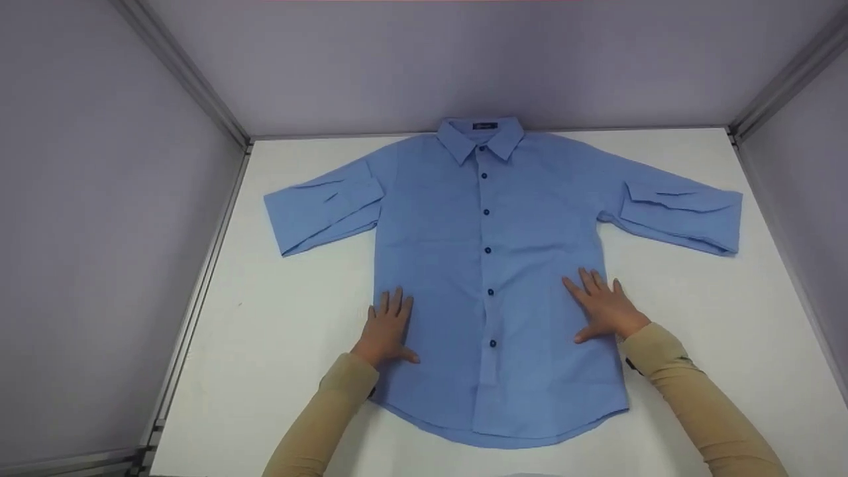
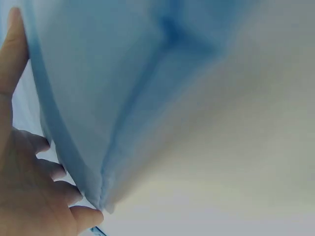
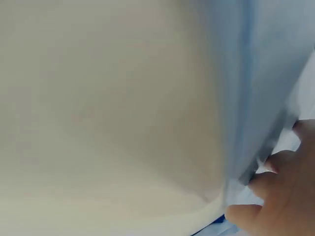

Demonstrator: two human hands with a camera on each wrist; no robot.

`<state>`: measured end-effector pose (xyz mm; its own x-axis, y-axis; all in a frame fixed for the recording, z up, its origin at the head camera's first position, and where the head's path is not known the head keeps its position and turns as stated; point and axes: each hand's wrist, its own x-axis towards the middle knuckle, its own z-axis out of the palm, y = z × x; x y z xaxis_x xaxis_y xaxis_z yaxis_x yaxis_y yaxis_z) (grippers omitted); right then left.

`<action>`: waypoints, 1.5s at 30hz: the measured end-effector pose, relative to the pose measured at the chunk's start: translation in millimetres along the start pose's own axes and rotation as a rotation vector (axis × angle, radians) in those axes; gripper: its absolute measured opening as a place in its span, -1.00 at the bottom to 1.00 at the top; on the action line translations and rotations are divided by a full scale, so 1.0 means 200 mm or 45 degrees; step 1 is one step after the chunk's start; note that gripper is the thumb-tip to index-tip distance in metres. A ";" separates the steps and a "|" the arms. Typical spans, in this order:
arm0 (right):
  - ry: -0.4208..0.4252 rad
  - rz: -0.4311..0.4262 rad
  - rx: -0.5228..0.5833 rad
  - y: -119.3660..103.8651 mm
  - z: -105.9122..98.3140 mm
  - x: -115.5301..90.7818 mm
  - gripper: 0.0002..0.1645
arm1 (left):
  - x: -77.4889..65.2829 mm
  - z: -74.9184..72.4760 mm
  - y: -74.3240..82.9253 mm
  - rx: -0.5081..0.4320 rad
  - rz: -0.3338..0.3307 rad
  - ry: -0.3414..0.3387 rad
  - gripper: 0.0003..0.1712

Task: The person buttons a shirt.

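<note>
A blue button-up shirt (image 1: 430, 265) lies front up and spread out, its collar (image 1: 507, 138) at the far side. Both sleeves, the left-hand one (image 1: 324, 209) and the right-hand one (image 1: 682, 209), are folded back on themselves, cuffs toward the body. My left hand (image 1: 385, 332) rests on the shirt's lower left side, fingers spread. On the right side edge, slightly higher, my right hand (image 1: 606, 310) lies with spread fingers. Each wrist view shows fingers against blue cloth (image 2: 83, 98), (image 3: 266, 64); the cloth close to the cameras is blurred.
The shirt is on a white table (image 1: 278, 344). Grey panels stand around it: a back wall (image 1: 464, 59), a left wall (image 1: 99, 232) and a right wall (image 1: 808, 152). Metal rails (image 1: 199, 86) run along the corners.
</note>
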<state>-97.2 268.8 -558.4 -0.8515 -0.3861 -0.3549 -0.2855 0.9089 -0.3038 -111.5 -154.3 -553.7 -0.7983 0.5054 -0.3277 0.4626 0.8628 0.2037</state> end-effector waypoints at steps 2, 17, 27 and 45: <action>-0.024 0.016 -0.008 0.03 -0.01 -0.03 0.36 | -0.02 0.00 -0.02 0.033 -0.006 0.006 0.40; 0.121 0.183 0.159 0.06 0.02 -0.15 0.09 | -0.16 0.03 -0.06 -0.274 -0.263 0.154 0.03; -0.038 0.257 0.542 0.02 0.01 -0.22 -0.66 | -0.22 0.01 -0.11 -0.666 -0.358 -0.139 -0.77; -0.104 0.284 0.402 0.14 -0.02 -0.24 -0.83 | -0.21 -0.09 -0.14 -0.536 -0.378 -0.232 -0.79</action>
<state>-65.9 314.5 -546.2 -0.8361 -0.2073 -0.5080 0.0629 0.8836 -0.4640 -97.7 -200.9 -529.6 -0.7740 0.2668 -0.5742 0.0036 0.9087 0.4174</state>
